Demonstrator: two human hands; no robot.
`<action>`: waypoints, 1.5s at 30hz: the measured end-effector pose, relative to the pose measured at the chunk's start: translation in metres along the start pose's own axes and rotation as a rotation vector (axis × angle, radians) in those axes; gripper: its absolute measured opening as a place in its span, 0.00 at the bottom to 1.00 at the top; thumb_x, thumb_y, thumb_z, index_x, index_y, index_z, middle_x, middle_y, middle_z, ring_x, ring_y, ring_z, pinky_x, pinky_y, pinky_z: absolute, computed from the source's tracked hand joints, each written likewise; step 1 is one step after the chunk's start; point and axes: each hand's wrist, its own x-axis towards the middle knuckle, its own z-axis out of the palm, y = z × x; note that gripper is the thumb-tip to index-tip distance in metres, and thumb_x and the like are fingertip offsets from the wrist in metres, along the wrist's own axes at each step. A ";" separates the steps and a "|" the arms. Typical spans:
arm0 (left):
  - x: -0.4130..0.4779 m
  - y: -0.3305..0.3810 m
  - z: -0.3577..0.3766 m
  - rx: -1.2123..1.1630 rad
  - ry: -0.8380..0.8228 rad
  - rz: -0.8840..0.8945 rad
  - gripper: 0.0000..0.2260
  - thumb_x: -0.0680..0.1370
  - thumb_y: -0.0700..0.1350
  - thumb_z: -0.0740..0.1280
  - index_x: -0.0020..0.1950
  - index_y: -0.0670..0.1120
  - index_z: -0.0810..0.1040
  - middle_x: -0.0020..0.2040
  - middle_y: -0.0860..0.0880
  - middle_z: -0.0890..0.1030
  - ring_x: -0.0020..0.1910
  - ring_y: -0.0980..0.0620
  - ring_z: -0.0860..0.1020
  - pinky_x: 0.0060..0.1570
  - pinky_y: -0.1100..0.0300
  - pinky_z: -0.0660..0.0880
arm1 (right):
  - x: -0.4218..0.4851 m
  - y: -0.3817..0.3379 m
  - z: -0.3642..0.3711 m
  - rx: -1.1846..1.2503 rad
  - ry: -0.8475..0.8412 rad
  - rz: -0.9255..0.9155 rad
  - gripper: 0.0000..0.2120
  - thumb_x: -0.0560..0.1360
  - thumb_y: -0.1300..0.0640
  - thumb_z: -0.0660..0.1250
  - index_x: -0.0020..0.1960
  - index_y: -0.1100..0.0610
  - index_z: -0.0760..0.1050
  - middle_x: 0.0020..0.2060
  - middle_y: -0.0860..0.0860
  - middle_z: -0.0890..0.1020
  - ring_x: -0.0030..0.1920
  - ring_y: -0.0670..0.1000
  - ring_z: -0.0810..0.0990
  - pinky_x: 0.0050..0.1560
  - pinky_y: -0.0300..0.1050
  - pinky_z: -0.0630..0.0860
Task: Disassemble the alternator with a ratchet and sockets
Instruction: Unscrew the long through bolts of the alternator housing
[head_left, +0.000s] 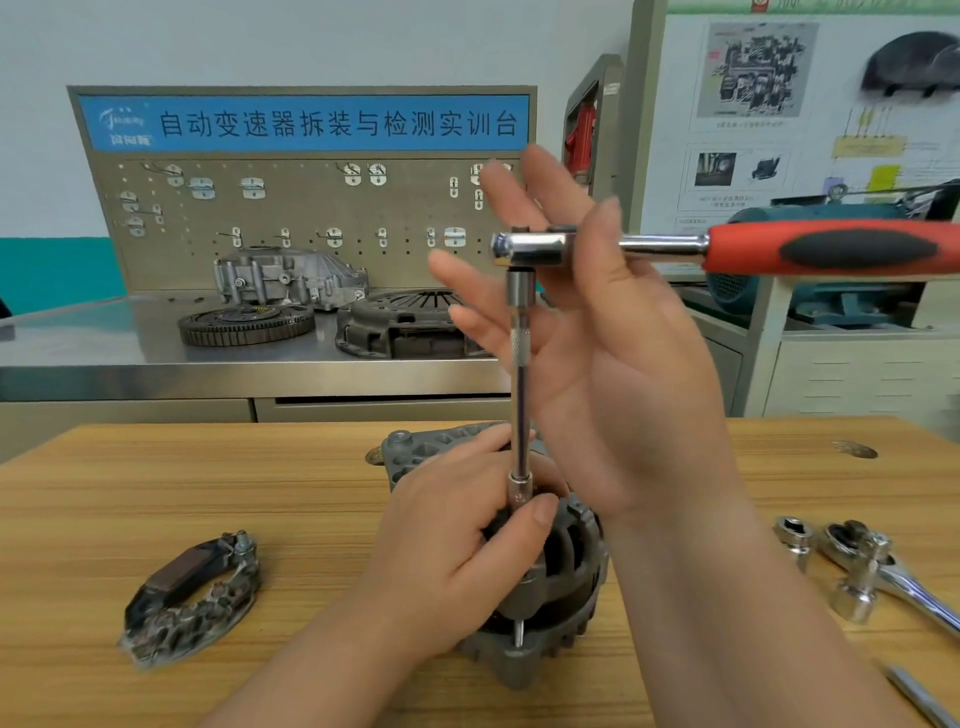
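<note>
Red-handled ratchet (753, 248): level atop a long extension bar (519, 395)
Right hand (597, 353): spread, fingers straight, thumb across the ratchet head
Left hand (452, 561): curled round the alternator (550, 587), thumb beside the socket (519, 493)
Alternator: on end, mid-front on the wooden tabletop (208, 478)
Done: rear diode plate (192, 597) lies off, left
To do: probably the case bolts; the halves look joined
Spare: second ratchet (893, 577), loose socket (792, 535), right
</note>
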 end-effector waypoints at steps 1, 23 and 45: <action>0.000 0.000 0.000 -0.014 -0.002 0.009 0.11 0.78 0.48 0.57 0.36 0.57 0.64 0.36 0.61 0.72 0.39 0.63 0.72 0.36 0.64 0.67 | 0.000 0.000 -0.001 0.033 0.002 0.035 0.20 0.75 0.44 0.58 0.63 0.52 0.73 0.56 0.46 0.83 0.52 0.55 0.85 0.51 0.46 0.80; -0.002 -0.003 0.002 -0.014 0.006 -0.047 0.14 0.77 0.46 0.58 0.32 0.46 0.68 0.33 0.59 0.69 0.36 0.63 0.70 0.35 0.63 0.66 | -0.001 0.003 0.002 -0.017 0.036 0.006 0.14 0.78 0.46 0.58 0.58 0.50 0.76 0.52 0.50 0.85 0.44 0.51 0.84 0.40 0.41 0.79; 0.000 -0.003 0.004 0.018 0.024 -0.012 0.13 0.77 0.47 0.59 0.33 0.51 0.63 0.32 0.62 0.68 0.37 0.68 0.70 0.35 0.70 0.62 | 0.001 0.000 0.000 -0.012 -0.026 -0.002 0.14 0.79 0.46 0.56 0.60 0.45 0.74 0.60 0.44 0.80 0.57 0.50 0.81 0.51 0.44 0.75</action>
